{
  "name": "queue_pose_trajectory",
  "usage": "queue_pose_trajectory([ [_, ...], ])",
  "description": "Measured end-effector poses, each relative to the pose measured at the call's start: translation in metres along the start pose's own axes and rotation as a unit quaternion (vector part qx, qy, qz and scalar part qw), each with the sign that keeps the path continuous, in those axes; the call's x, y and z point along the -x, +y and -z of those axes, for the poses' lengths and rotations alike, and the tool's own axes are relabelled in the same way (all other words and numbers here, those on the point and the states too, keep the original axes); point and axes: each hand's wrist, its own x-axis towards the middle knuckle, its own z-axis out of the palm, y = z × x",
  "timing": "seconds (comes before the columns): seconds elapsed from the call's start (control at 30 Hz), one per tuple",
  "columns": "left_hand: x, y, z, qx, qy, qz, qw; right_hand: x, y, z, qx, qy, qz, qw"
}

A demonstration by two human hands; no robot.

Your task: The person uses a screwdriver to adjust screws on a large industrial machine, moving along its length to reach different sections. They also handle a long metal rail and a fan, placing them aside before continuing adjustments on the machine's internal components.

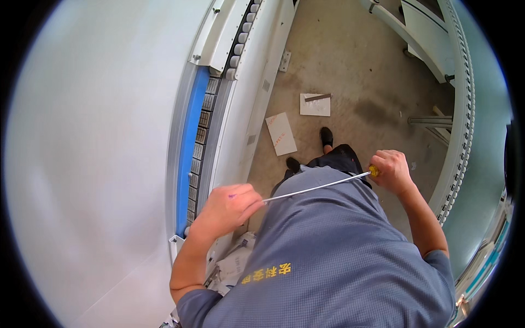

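A long screwdriver (317, 188) with a thin metal shaft and a yellow handle stretches across the front of my body. My right hand (391, 168) is wrapped round its yellow handle, of which only the end shows. At the other end, the fingers of my left hand (235, 204) pinch the shaft near its tip; the tip itself is hidden by the fingers. My left hand is beside the long machine (240, 136) on the left, apart from its side.
The machine has a blue strip (191, 158), a chain of dark pads (201, 135) and white rollers (239, 49). Two white boards (281, 134) lie on the floor, one under a dark bar (318, 98). A curved roller rail (462, 126) runs along the right. Bags (236, 263) lie lower left.
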Motion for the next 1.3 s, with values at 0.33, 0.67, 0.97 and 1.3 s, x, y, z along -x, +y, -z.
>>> queue_pose_trajectory([
  [0.33,0.028,0.028,0.018,-0.069,0.033,-0.036,0.996,0.006,-0.003,-0.015,-0.042,0.027,0.058,0.997],
  [0.67,0.019,0.058,0.028,-0.075,0.044,0.013,0.996,0.002,0.021,-0.014,-0.077,0.063,0.086,0.991],
  [0.97,0.028,0.041,0.052,-0.004,0.356,0.311,0.881,0.073,0.213,-0.021,-0.079,0.096,-0.297,0.947],
  [1.3,-0.05,-0.016,-0.115,0.38,0.393,0.444,0.71,0.064,0.237,-0.079,-0.392,0.059,-0.463,0.793],
])
